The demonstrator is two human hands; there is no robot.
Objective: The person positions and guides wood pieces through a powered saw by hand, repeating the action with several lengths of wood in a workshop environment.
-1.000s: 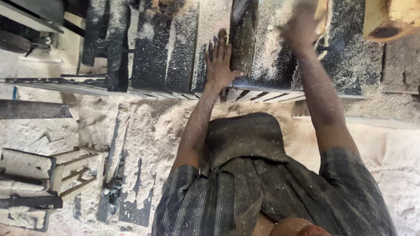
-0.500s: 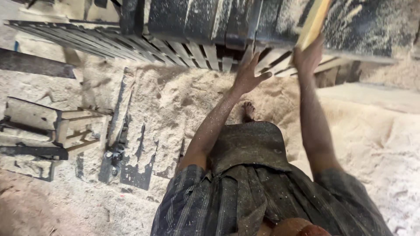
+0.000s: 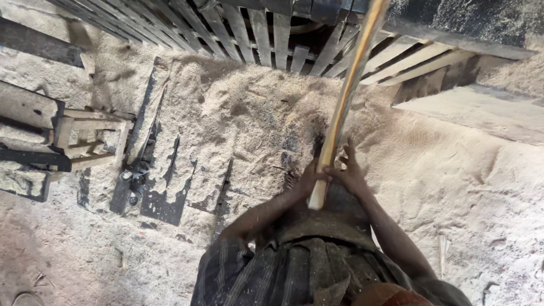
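Wooden strip: near end clasped between left hand and right hand, both closed on it, steadying it over sawdust floor.

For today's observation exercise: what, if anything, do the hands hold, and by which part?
Both the left hand and right hand grip a long wooden strip near its lower end.

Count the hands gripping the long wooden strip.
2. The left hand clasps the near end of the pale wooden strip from its left; the right hand clasps it from the right, directly opposite. No other hands show above the sawdust-covered floor.
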